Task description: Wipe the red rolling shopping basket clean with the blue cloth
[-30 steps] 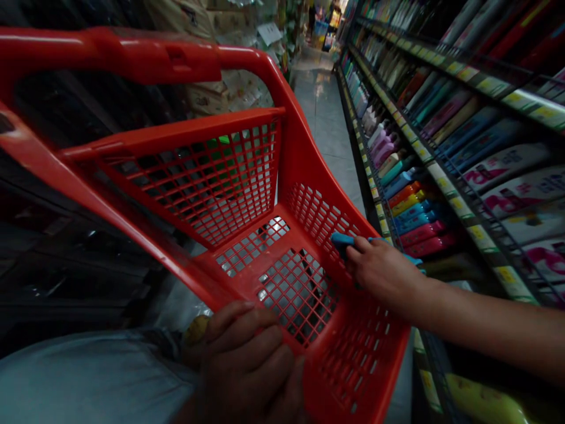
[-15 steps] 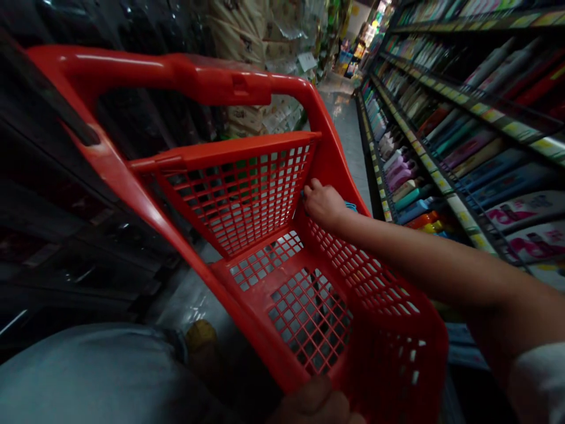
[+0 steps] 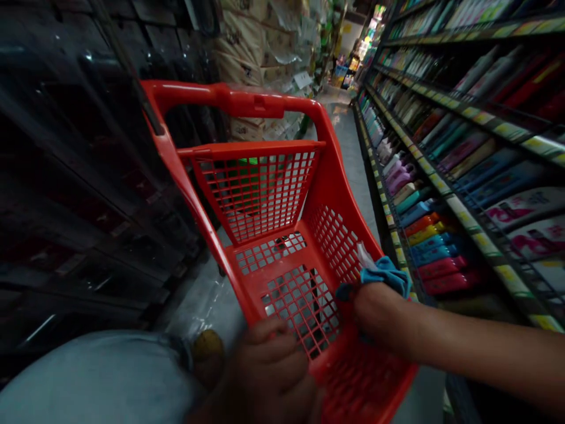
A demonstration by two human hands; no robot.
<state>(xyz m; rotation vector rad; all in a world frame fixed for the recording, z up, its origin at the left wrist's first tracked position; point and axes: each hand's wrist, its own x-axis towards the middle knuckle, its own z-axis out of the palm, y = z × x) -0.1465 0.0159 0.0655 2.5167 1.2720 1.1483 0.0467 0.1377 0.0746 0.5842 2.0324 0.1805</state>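
A red plastic shopping basket [image 3: 269, 200] with mesh walls and a long looped handle [image 3: 256, 103] fills the middle of the view. My left hand [image 3: 269, 365] grips its near rim at the bottom of the picture. My right hand [image 3: 375, 312] reaches in from the right, above the basket's right wall, and holds a crumpled blue cloth [image 3: 384, 275]. A pale translucent scrap [image 3: 365, 255] sticks out beside the cloth. The basket's mesh floor holds nothing that I can see.
Shelves of brightly coloured bottles and packets [image 3: 441, 176] line the right side of the tiled aisle [image 3: 353, 159]. Dark shelving [image 3: 88, 147] stands on the left. Stacked cartons [image 3: 251, 53] rise ahead. My pale shirt [image 3: 97, 377] and a round yellow object [image 3: 207, 345] show at lower left.
My right hand has come back toward the basket's near side, with the blue cloth now showing above it. My left hand is higher in view on the rim, and the basket sits further left.
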